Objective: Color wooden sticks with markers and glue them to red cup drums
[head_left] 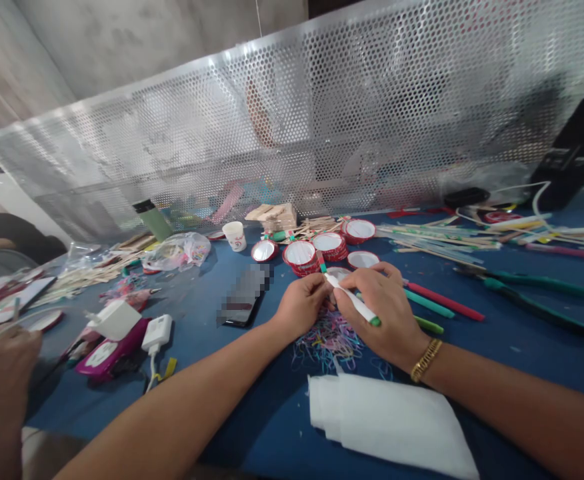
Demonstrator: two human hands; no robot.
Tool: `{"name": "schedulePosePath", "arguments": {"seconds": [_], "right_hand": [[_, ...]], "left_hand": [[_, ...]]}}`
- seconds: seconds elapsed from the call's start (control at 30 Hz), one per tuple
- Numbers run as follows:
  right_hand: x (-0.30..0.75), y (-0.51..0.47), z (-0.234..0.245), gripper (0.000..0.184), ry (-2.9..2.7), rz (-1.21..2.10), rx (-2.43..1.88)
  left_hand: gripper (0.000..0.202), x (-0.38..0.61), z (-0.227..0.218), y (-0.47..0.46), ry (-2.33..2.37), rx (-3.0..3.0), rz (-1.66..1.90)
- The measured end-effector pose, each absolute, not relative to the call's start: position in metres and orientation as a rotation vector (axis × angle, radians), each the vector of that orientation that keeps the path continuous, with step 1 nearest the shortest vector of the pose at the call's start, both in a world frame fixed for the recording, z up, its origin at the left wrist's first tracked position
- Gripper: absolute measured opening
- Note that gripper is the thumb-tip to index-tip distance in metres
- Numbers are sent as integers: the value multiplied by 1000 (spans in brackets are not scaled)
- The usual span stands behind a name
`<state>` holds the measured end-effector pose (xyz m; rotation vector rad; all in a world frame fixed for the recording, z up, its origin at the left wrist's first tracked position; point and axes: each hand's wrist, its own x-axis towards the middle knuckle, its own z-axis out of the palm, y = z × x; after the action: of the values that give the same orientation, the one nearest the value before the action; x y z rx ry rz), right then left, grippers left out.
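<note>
My right hand is closed around a white marker with a green end. My left hand meets it at the front, thumb and fingers pinched together at a thin stick with a green band. Just where the marker meets the stick is hidden by my fingers. A tangled pile of colourful elastic bands lies beneath both hands. Beyond them sit stacked round red-rimmed pieces with pale tops. A red marker and a teal marker rest right of my right hand.
A phone lies left of my left hand. Pliers with green handles are at the right; white folded material lies in front. A paper cup and a perforated metal screen stand behind. Another person's hand is at left.
</note>
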<state>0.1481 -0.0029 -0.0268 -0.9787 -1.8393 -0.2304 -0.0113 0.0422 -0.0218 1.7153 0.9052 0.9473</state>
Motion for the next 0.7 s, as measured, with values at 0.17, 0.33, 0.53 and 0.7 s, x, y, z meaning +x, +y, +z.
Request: {"name": "schedulePosePath", "arguments": {"seconds": [0.17,0.33,0.53,0.7], "right_hand": [[149,-3,-26,7,-1811,-275,-993],[148,-4,-27,7,-1838,-244,-960],[148,-4,-25,9,-1803,-266,-996],[148,-4,-27,8,-1830,-243,-960]], "left_hand": [[32,-11,-23,43,882,1705,957],[33,-10,-22,42,902,1680,949],[34,-11,-26,45,865,1680,959],[35,-11,-24,43,887,1654,966]]}}
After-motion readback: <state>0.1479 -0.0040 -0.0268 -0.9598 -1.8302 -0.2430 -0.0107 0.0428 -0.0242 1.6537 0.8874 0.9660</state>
